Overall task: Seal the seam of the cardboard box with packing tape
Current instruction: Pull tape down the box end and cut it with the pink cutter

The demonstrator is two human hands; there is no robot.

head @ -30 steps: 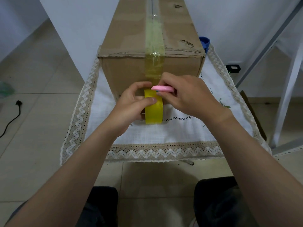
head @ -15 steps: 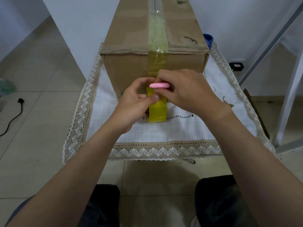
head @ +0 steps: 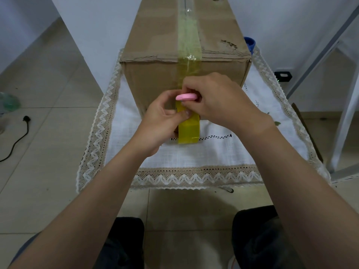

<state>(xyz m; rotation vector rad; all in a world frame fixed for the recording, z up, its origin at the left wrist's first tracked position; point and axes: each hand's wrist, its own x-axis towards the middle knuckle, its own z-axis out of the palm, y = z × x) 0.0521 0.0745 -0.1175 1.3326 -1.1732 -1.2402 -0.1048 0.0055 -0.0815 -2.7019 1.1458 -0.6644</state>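
1. Cardboard box [head: 155,78] stands at the 12 o'clock end of the lace-edged cloth [head: 213,156]. A tape strip [head: 188,35] runs along its top seam and over the near edge onto the front face.
2. The left hand [head: 161,119] holds the yellow tape roll [head: 189,131] at 6 o'clock of that front face, with the fingers curled round it and the thumb pressed on the roll's top.
3. The right hand [head: 219,98] pinches a flat pink tool [head: 187,97] between thumb and fingers, just above the roll and against the tape.
4. The step in hand, as I judge it, is severing the strip from the roll. The pink tool is probably a cutter, though any blade is hidden.
5. The next move calls for a taut tape, a draw of the tool across the full width, then smoothing the loose end onto the cardboard.
6. Count: one box, one roll, one laid strip, one pink tool, two hands. One blue object [head: 249,42] peeks out at 2 o'clock behind the box.
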